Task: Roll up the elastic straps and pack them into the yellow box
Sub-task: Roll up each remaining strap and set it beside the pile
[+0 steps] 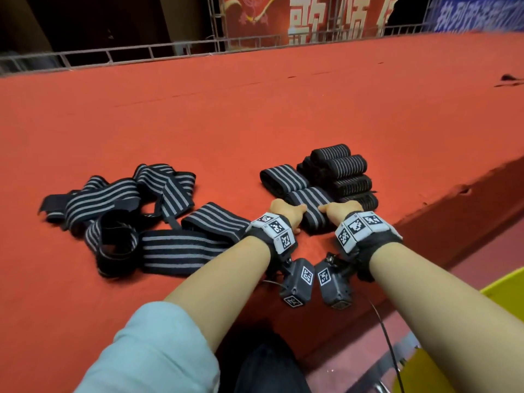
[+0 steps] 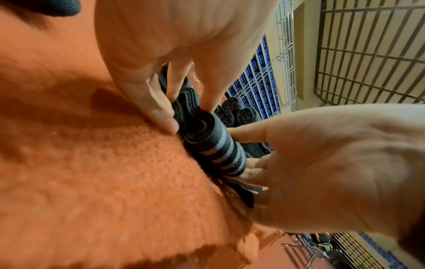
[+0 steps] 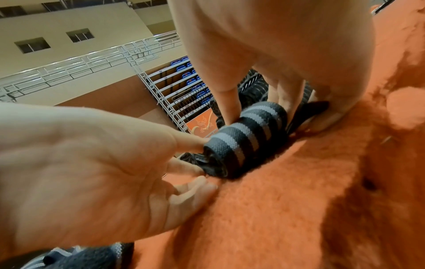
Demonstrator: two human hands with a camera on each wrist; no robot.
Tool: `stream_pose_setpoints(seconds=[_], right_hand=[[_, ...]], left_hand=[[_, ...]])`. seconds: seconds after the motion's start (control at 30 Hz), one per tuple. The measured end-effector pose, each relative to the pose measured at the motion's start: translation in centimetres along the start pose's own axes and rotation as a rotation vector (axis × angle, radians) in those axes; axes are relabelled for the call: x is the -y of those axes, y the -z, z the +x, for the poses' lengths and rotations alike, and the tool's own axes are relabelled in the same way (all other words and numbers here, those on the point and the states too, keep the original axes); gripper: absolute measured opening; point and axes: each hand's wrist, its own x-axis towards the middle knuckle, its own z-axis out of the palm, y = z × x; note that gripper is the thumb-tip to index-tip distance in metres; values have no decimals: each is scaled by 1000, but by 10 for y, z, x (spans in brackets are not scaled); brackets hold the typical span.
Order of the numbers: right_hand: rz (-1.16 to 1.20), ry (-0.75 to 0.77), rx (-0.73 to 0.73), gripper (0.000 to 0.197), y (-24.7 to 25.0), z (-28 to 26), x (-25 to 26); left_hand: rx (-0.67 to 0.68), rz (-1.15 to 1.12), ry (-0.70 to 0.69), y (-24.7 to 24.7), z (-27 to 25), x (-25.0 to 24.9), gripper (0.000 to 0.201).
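Strap in hand: a black elastic strap with grey stripes (image 1: 312,211) lay on the red-carpeted worktop (image 1: 255,114), partly wound, with its unrolled length running away from the person.
Left hand: the left hand (image 1: 286,215) pinched the left end of the roll, thumb near the carpet and fingers on top, so it was holding the strap rather than spread wide.
Right hand: the right hand (image 1: 337,211) pinched the right end of the same roll in much the same way.
Why held so: one hand at each end probably kept the edges level, so the coil would wind straight and not slide sideways into a cone.
Roll end: the left wrist view showed the coil's spiral layers (image 2: 197,125), snug but not perfectly round; a loose tail stuck out near the right hand.
Finished rolls: a row of rolled straps (image 1: 346,174) sat just beyond the working strap, close together, likely parked within reach for packing in one go.
Loose pile: the unrolled straps (image 1: 127,211) lay tangled to the left, well apart from the rolls, which kept done and undone separate.
Yellow box: only a yellow corner (image 1: 504,290) showed at the lower right, below the worktop edge; I judged it to be the box, with nothing visibly packed yet.
Fabric: the woven ribbed elastic looked thick and springy, so it would likely unwind if released.
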Motion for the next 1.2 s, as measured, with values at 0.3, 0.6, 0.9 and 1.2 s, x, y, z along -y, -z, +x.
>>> stream_pose_setpoints(seconds=[0.3, 0.6, 0.9, 1.2], right_hand=[[46, 58, -230, 64, -9, -27, 23], [-186, 272, 472, 67, -97, -96, 30], [-338, 414, 386, 40, -133, -114, 21], [322, 508, 252, 21, -97, -110, 44]], left_hand=[[32, 17, -132, 72, -10, -6, 47], [-39, 844, -285, 220, -48, 12, 39], [-264, 1503, -217, 334, -74, 63, 49], [-297, 1037, -304, 364, -67, 76, 14]])
